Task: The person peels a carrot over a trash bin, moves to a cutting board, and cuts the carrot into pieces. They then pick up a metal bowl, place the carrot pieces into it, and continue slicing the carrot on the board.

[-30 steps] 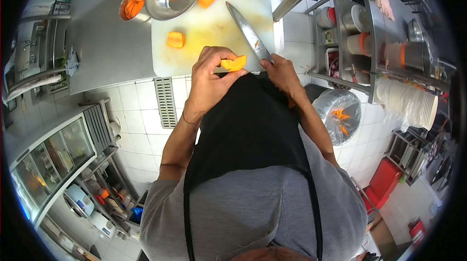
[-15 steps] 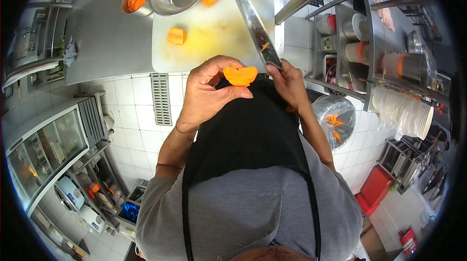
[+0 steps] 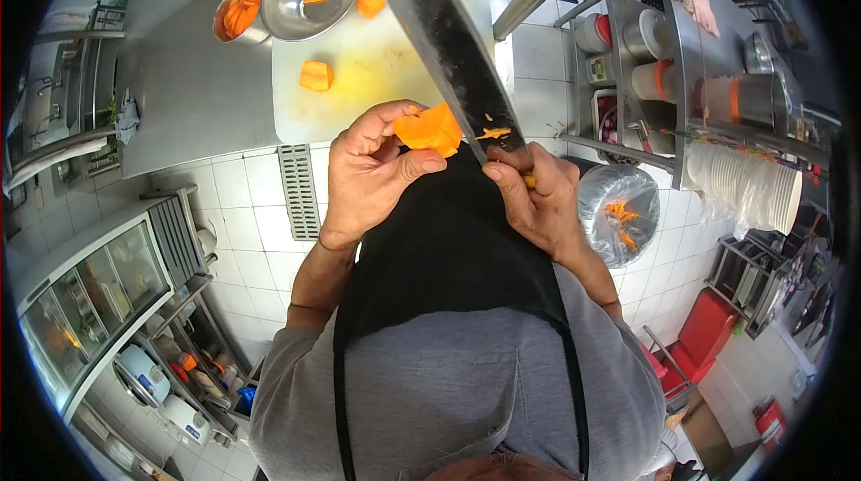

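Between the fingers and thumb of my left hand (image 3: 372,171) is a piece of carrot (image 3: 426,131), cut to a half-round. My right hand (image 3: 547,203) grips a large kitchen knife (image 3: 466,68) near its heel, the blade pointing up and away from me. Bits of orange carrot cling to the blade, and its edge lies right at the carrot's right side. Beyond my hands is a white cutting board (image 3: 300,118), stained yellow, bearing a carrot chunk (image 3: 316,75). A second carrot piece (image 3: 370,3) is partly hidden by the blade.
A steel bowl (image 3: 280,10) with a few carrot strips stands at the board's far left, beside a smaller container of carrot slices (image 3: 239,14). A plastic-lined bin (image 3: 619,216) with orange scraps is on my right. Steel shelving (image 3: 659,68) rises farther right.
The knife has come up closer to the camera and swung left, its blade now at the carrot piece. My left hand has turned the carrot and shifted slightly left.
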